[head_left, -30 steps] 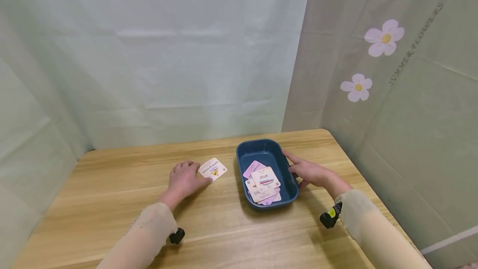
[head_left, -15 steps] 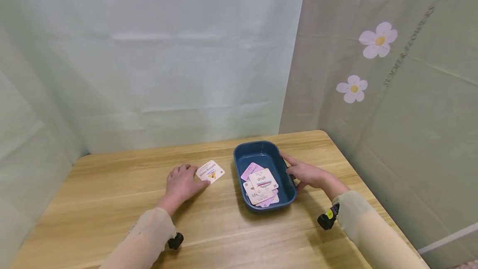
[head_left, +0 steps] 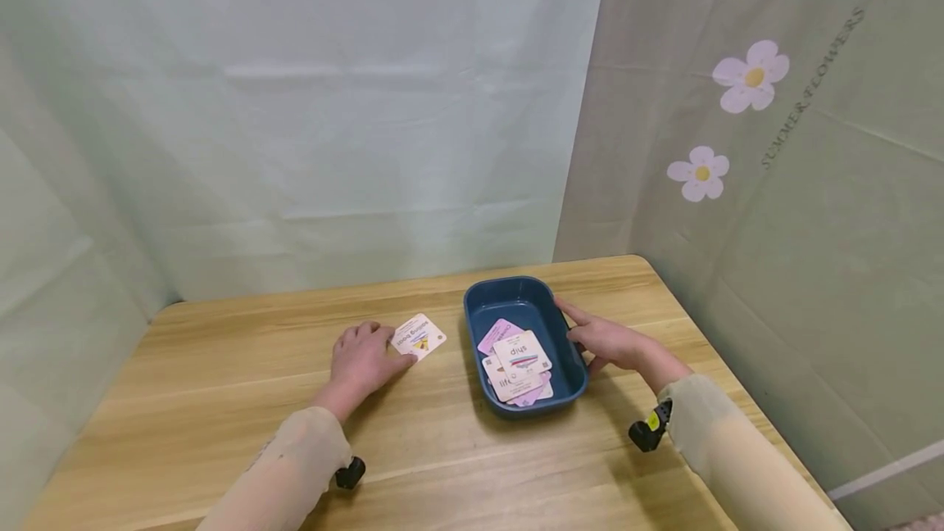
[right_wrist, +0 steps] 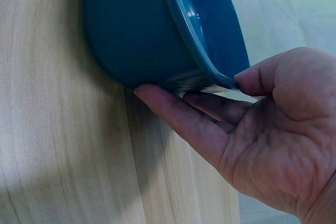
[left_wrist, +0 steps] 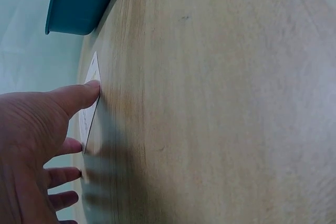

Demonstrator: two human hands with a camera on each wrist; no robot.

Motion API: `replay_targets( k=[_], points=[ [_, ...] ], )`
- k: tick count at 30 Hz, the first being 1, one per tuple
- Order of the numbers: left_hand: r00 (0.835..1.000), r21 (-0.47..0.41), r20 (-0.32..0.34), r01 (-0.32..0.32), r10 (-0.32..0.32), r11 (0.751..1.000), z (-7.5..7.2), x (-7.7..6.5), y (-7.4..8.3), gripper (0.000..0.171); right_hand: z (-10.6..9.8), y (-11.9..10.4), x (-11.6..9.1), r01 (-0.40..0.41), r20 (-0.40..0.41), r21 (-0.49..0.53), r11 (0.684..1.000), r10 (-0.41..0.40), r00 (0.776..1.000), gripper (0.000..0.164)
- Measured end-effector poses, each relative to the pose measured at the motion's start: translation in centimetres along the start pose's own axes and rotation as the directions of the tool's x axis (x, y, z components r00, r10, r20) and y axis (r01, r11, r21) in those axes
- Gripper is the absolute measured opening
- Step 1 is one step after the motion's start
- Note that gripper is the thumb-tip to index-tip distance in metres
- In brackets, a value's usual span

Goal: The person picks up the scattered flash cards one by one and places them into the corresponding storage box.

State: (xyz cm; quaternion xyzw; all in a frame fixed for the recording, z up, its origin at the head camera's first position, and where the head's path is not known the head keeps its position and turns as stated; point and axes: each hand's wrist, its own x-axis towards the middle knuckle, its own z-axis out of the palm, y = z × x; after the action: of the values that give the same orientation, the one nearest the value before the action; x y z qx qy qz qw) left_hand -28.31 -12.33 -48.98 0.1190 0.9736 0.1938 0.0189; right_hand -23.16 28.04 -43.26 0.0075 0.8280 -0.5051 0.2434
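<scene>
A square word card [head_left: 420,334], printed with a sailing boat, lies at the middle of the wooden table. My left hand [head_left: 361,363] pinches it by its edges, the thumb [left_wrist: 86,92] at one corner and a finger at another. To the right stands a dark blue plastic box [head_left: 525,307]. My right hand [head_left: 612,342] holds its right side, thumb up at the rim and fingers along the outer wall, as the right wrist view shows. Inside the box is a loose heap of cards, with a ship card [head_left: 522,357] on top and a lilac card [head_left: 501,334] partly under it.
The wooden table [head_left: 243,383] ends at a pale hanging cloth [head_left: 332,105] behind. On the right, a grey-green cloth [head_left: 811,252] with printed flowers closes in the table's side. A small black camera [head_left: 645,434] sits at the right wrist, another black device [head_left: 350,472] at the left.
</scene>
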Motion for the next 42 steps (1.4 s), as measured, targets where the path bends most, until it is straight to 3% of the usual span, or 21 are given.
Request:
replay_targets(
  k=[5,11,18,30,37,42],
  points=[
    [1.000,-0.030,-0.013,-0.002,0.002,1.000,0.0,-0.2,0.1,0.074,0.3,0.3,-0.1,-0.007,-0.020,0.006,1.000,0.007,1.000,0.074],
    [0.999,-0.059,0.008,0.041,-0.041,0.997,0.1,-0.6,-0.3,0.074,1.3,0.5,-0.2,-0.015,-0.001,0.007,1.000,0.015,1.000,0.075],
    [0.998,-0.103,0.003,0.067,-0.067,0.992,0.0,-0.1,-0.2,0.074,1.0,0.1,-0.3,-0.017,-0.021,0.008,1.000,0.018,1.000,0.075],
    [0.997,-0.079,0.014,0.074,-0.073,0.994,0.1,0.8,0.0,0.089,0.5,0.1,-0.5,-0.011,-0.030,0.003,1.000,0.011,0.999,0.073],
    [0.997,-0.064,0.037,0.067,-0.064,0.996,-0.2,0.3,-0.2,0.079,0.7,0.1,-0.3,-0.011,-0.027,-0.003,1.000,0.011,1.000,0.074],
    [0.996,-0.054,0.042,0.078,-0.076,0.995,-0.6,0.6,0.3,0.086,0.2,-0.1,-0.5,-0.004,-0.033,0.001,1.000,0.004,0.999,0.074]
  ],
)
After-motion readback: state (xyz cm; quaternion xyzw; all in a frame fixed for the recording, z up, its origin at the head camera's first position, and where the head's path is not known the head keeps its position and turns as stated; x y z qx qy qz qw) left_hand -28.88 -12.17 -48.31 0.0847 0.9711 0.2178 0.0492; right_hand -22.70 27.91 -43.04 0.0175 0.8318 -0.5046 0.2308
